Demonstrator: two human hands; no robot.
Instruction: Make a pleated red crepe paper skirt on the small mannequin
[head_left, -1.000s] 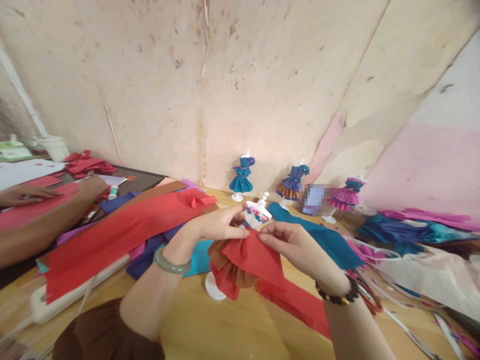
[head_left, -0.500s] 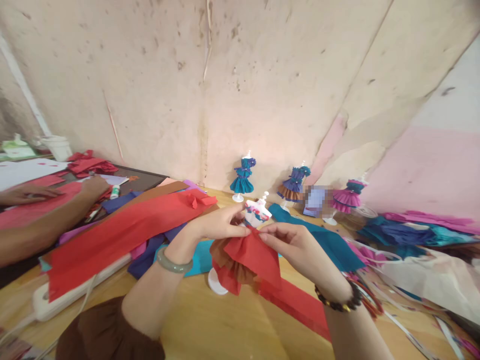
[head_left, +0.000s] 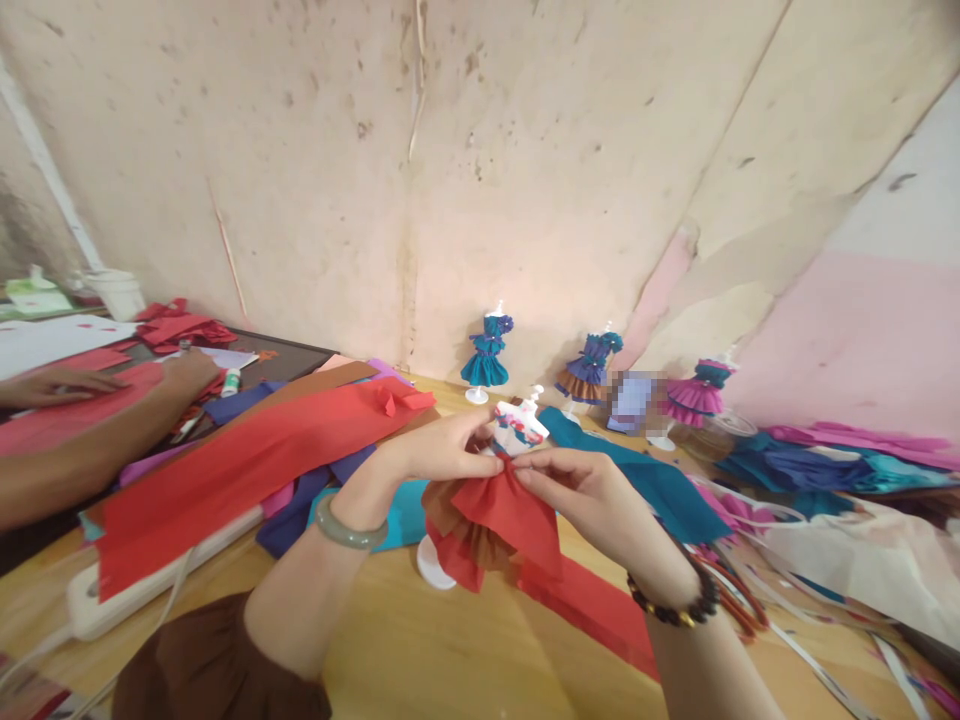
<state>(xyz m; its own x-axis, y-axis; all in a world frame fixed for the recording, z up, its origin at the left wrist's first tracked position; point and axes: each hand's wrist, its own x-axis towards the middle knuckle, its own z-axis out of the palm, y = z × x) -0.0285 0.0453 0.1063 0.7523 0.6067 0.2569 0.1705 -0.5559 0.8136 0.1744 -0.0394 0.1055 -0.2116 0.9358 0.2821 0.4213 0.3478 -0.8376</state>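
My left hand [head_left: 439,450] pinches the waist of a small white mannequin [head_left: 520,427] that wears red and brown crepe-paper ruffles [head_left: 465,545]. My right hand [head_left: 581,490] pinches a red crepe-paper strip [head_left: 540,530] against that waist, fingers closed on the gathered paper. The strip's loose end trails down to the right over the wooden table [head_left: 450,650]. The mannequin's round white base [head_left: 431,565] shows below the skirt.
Three finished dressed mannequins [head_left: 486,355] [head_left: 592,362] [head_left: 697,392] stand by the wall. Long red, brown and blue paper strips [head_left: 247,460] lie at left over a white power strip [head_left: 105,600]. Another person's arms [head_left: 90,420] work at far left. Teal and pink paper [head_left: 817,460] piles at right.
My two hands have drawn closer together at the mannequin's waist, bunching the red paper more tightly. Little else has moved.
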